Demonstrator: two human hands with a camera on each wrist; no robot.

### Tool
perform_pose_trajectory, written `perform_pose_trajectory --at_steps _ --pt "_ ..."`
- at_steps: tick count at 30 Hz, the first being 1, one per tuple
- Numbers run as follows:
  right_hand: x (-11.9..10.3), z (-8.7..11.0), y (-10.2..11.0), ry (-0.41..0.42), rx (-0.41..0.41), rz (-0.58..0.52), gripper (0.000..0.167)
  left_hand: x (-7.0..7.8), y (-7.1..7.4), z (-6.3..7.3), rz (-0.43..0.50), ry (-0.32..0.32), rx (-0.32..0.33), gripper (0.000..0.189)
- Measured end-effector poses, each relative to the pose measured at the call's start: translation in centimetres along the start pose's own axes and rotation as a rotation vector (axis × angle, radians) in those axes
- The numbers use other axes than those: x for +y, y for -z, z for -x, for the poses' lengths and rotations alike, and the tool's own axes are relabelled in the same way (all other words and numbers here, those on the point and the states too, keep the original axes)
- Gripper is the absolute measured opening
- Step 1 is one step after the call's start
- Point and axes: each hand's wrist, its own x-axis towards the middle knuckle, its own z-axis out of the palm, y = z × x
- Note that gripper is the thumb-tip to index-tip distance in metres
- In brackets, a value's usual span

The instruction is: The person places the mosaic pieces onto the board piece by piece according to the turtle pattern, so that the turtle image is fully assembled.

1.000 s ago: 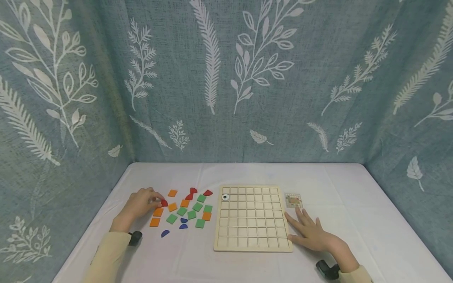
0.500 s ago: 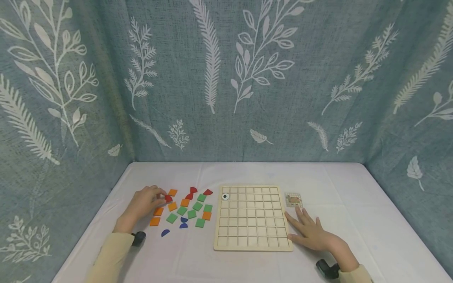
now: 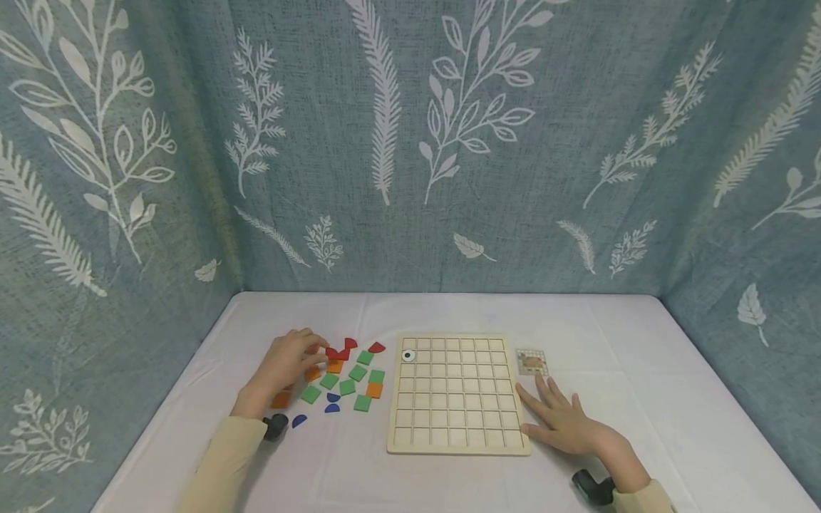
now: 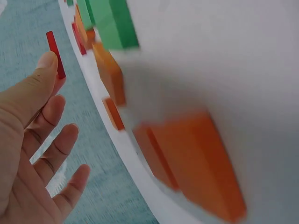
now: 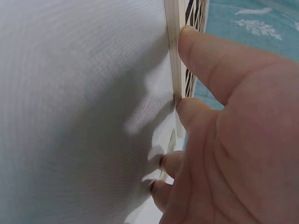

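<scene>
My left hand (image 3: 286, 365) pinches a thin red wooden tile (image 4: 56, 55) between thumb and forefinger, its other fingers spread loosely. In the left wrist view the tile is edge-on, raised beside the scattered pieces. Below that hand lie orange square tiles (image 3: 280, 400), some partly hidden by it. Green square tiles (image 3: 330, 381) and red curved tiles (image 3: 377, 348) sit just to its right. My right hand (image 3: 567, 425) lies with fingers spread at the right side of a wooden grid board (image 3: 449, 388), thumb and forefinger touching its edge. A white eye tile (image 3: 408, 355) occupies the board's upper-left cell.
A small pattern card (image 3: 532, 362) lies right of the board, near my right fingertips. Several blue half-round tiles (image 3: 299, 421) are at the front of the scattered pieces. Patterned curtains (image 3: 410, 178) hang behind and at both sides of the white-covered table (image 3: 462, 484).
My left hand has carried the red tile rightward and slightly away from me, over the orange tiles towards the other red ones. The right hand and board stay in place.
</scene>
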Motion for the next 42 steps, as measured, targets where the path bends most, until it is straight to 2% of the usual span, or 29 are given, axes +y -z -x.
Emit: perform_pose_trajectory --at_steps 3,15,21,30,36,42 --pt "-0.1 0.0 0.1 0.0 -0.002 0.003 0.071 0.8 -0.2 -0.3 0.019 -0.023 0.001 0.022" --pt "0.0 0.1 0.3 0.007 -0.002 0.003 0.071 3.6 -1.4 -1.6 -0.006 -0.091 0.001 0.026" --pt "0.0 0.2 0.1 0.016 0.023 0.006 0.071 4.5 -1.5 -2.1 -0.038 -0.164 0.029 0.025" --pt "0.1 0.1 0.0 0.033 0.043 -0.001 0.071 6.4 -1.7 -2.5 0.026 -0.209 0.013 0.024" --pt "0.3 0.0 -0.1 0.021 0.036 0.005 0.072 7.6 -2.3 -3.0 -0.001 -0.244 0.021 0.025" --pt "0.4 0.0 -0.2 0.015 0.033 -0.012 0.071 8.7 -3.1 -3.7 0.025 -0.278 0.021 0.024"
